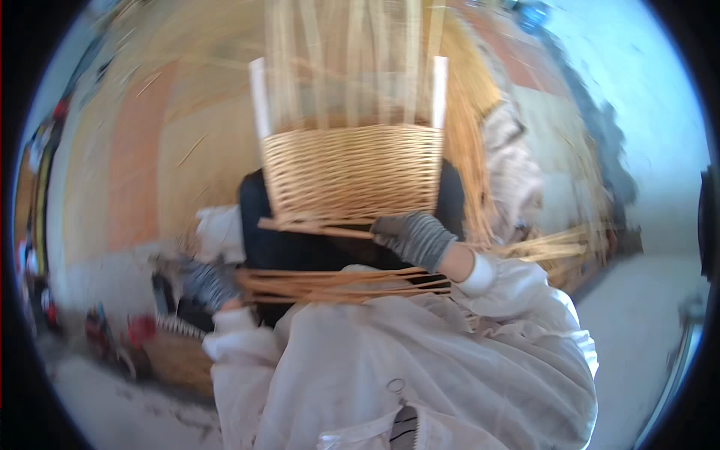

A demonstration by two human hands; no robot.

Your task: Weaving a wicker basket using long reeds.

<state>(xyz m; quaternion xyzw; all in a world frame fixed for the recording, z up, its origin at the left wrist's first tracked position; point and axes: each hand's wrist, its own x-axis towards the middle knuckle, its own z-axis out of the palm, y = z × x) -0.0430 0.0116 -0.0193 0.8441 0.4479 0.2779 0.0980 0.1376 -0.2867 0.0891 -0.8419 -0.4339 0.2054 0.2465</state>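
Observation:
A partly woven wicker basket rests over my dark-trousered lap, with long pale upright stakes extending away from me and a white strip at each side. My right hand, in a grey knit glove, grips a light strip along the basket's near edge. My left hand, also gloved, is low at the left, smeared by motion, beside the end of a bundle of reddish-tan strips lying across my lap; its fingers are unclear.
Long loose canes and a pale crumpled cloth lie right of the basket, with more strips nearer me. A red object and assorted small items are at lower left. A pale blue wall rises at right.

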